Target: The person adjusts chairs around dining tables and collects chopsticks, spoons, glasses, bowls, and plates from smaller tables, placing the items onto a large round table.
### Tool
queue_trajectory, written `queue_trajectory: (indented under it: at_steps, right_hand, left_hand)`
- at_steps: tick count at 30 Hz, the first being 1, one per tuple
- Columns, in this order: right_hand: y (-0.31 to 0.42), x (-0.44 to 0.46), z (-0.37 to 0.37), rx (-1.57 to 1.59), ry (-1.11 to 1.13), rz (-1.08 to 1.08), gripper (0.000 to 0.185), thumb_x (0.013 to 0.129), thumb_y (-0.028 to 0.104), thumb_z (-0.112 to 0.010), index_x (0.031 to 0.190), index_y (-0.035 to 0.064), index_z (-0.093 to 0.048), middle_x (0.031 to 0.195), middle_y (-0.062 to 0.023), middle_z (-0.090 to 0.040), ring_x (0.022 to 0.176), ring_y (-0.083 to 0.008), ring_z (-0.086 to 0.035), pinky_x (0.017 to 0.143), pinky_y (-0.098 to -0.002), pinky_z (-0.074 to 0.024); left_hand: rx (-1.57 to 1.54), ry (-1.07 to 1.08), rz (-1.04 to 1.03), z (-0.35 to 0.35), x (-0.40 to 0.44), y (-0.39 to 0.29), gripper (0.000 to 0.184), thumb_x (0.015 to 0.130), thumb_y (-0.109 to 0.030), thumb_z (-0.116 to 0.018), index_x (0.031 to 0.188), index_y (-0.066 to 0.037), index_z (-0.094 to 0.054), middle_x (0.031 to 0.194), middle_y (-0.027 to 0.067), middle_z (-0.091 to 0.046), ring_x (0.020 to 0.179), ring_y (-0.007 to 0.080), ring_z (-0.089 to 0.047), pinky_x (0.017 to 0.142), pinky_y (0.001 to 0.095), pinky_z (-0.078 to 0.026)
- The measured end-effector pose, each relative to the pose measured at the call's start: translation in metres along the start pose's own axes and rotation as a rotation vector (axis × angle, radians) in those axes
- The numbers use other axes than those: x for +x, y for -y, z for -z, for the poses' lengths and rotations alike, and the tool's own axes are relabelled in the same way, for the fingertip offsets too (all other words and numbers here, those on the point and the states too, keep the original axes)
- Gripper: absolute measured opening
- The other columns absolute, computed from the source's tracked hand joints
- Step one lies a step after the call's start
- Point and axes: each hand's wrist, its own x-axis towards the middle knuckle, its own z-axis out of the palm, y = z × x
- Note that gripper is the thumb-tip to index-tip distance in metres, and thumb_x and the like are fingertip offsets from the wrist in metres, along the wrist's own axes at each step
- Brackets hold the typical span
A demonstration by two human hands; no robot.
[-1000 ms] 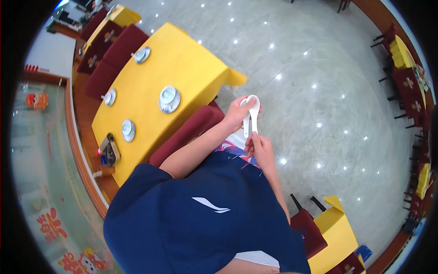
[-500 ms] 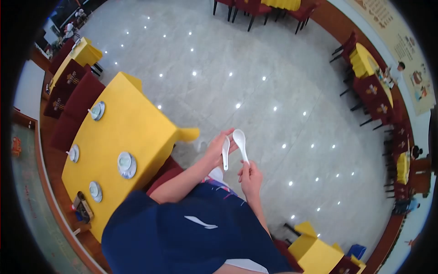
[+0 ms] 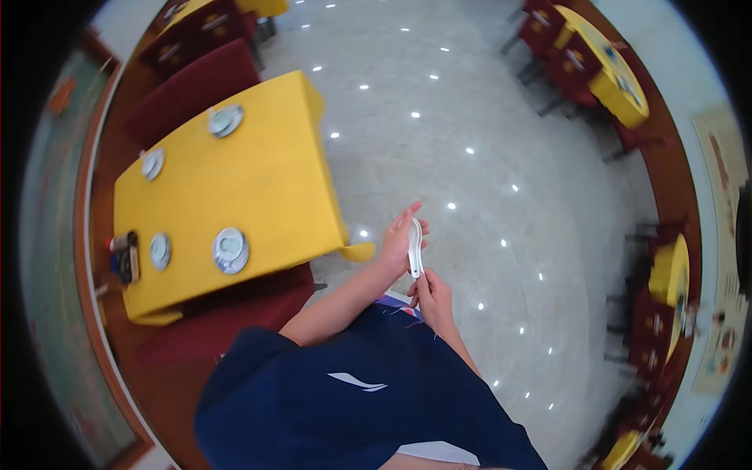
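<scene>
Brought together since the earlier frame, two white soup spoons (image 3: 415,251) now overlap, held in the left hand (image 3: 397,244) and pinched by the right hand (image 3: 436,301), right of the yellow-clothed table (image 3: 266,172), paired but not set down.

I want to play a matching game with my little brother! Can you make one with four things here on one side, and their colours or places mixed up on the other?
1. spoons
2. tablecloth
3. shirt
4. floor

A. grey, with shiny white spots
B. dark blue
C. at the left hand and right hand
D. yellow, under the cups

Right pairs: 1-C, 2-D, 3-B, 4-A
</scene>
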Motion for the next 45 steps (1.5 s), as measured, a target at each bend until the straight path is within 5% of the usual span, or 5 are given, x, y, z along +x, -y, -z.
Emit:
queue_trajectory:
  at_steps: [10,21,29,40,45]
  right_hand:
    - [0.032,0.194,0.007,-0.158,0.522,-0.132,0.032,0.099,0.03,-0.047,0.096,0.0001,-0.059,0.067,-0.0046,-0.061,0.048,-0.0096,-0.057,0.043,-0.023,-0.0416]
    - [0.139,0.429,0.014,-0.008,1.133,-0.422,0.024,0.095,0.028,-0.05,0.094,0.0055,-0.056,0.068,-0.0034,-0.059,0.046,-0.0096,-0.055,0.042,-0.0208,-0.0409]
    - [0.162,0.52,-0.072,-0.217,1.421,-0.504,0.029,0.099,0.03,-0.042,0.098,0.0041,-0.056,0.07,-0.0063,-0.061,0.047,-0.0112,-0.055,0.043,-0.0224,-0.0413]
    - [0.254,0.641,-0.266,-0.918,1.413,-0.038,0.035,0.096,0.035,-0.049,0.096,0.0012,-0.06,0.069,-0.0069,-0.063,0.05,-0.0142,-0.059,0.045,-0.0276,-0.0456]
    - [0.243,0.724,-0.421,-0.984,1.309,0.901,0.029,0.091,0.028,-0.057,0.104,0.002,-0.059,0.073,-0.0129,-0.064,0.063,-0.0262,-0.064,0.057,-0.0386,-0.0496]
  left_hand:
    - [0.093,-0.474,-0.307,0.007,0.122,-0.066,0.031,0.094,-0.036,-0.058,0.111,-0.01,-0.059,0.082,0.0021,-0.062,0.067,0.0102,-0.061,0.05,0.0236,-0.048]
    - [-0.725,-0.116,-0.348,0.016,0.256,-0.181,0.029,0.092,-0.034,-0.055,0.113,-0.013,-0.059,0.097,0.0063,-0.06,0.079,0.0153,-0.059,0.051,0.0256,-0.048]
    - [-0.725,-0.507,-0.391,0.045,0.29,-0.245,0.039,0.092,-0.044,-0.052,0.115,-0.013,-0.057,0.079,0.0025,-0.057,0.058,0.0132,-0.053,0.044,0.0247,-0.043]
    - [-1.154,-0.267,-0.734,0.175,0.328,-0.358,0.024,0.093,-0.033,-0.048,0.086,-0.011,-0.053,0.067,0.0037,-0.042,0.051,0.0107,-0.038,0.038,0.0204,-0.03]
    - [-1.214,-0.403,-0.854,0.198,0.314,-0.38,0.026,0.093,-0.036,-0.049,0.086,-0.012,-0.055,0.069,0.0025,-0.047,0.054,0.0107,-0.044,0.039,0.0229,-0.034]
